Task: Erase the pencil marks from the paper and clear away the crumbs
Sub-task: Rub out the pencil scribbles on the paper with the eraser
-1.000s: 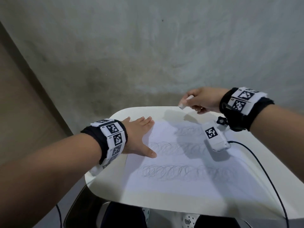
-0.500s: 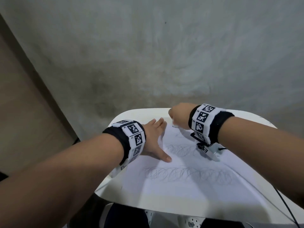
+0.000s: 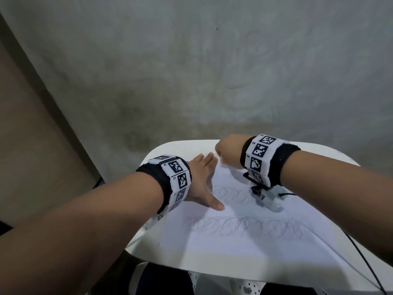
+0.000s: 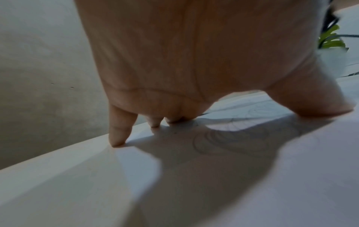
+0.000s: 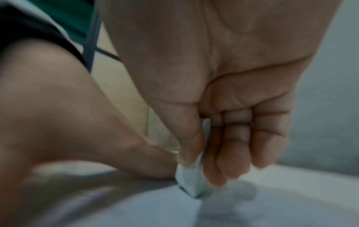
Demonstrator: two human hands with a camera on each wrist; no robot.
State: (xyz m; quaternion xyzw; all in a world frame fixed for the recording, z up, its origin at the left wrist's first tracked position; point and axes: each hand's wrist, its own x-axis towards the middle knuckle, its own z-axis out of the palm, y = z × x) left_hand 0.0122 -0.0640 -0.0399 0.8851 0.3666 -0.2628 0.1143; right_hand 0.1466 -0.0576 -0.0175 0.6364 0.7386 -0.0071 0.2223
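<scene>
White paper (image 3: 244,248) with grey looping pencil marks (image 3: 244,227), on a white surface (image 3: 331,155). White eraser (image 5: 191,182) between the fingers (image 5: 236,147). Black wristbands (image 3: 286,165) carry black-and-white checkered tags. Grey mottled wall (image 3: 212,71) beyond the fingers.

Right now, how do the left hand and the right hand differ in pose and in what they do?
The left hand lies flat with straight fingers, pressing the paper; the right hand is curled, pinching an eraser. The left holds nothing; the right holds a tool. Both are over the paper's far end.
</scene>
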